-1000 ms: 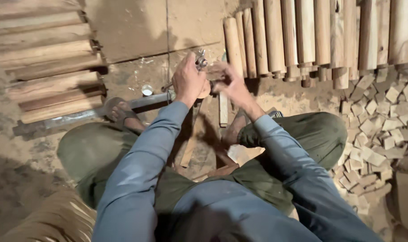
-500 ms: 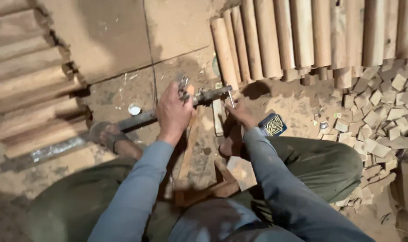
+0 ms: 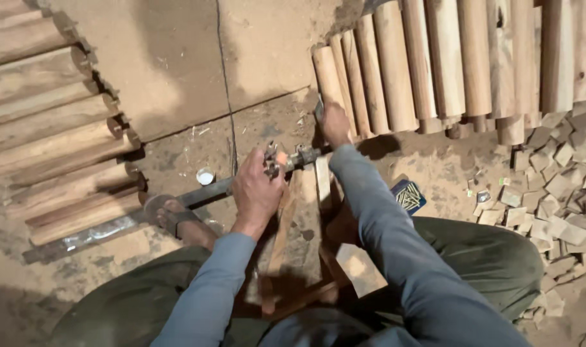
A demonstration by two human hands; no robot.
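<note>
Sitting on a dusty concrete floor (image 3: 177, 77) between rows of rounded wooden poles (image 3: 434, 58), we press our left hand (image 3: 257, 189), fingers clenched, on a metal clamp (image 3: 286, 159); our right hand (image 3: 334, 122) grasps a small tool beside the poles.

I can make out one package: a small dark blue box (image 3: 409, 196) lying open on the dusty floor (image 3: 434, 167), just to the right of my right forearm. It is rectangular, tilted, and filled with thin pale sticks or nails. I see no labels, signs or screens.
</note>
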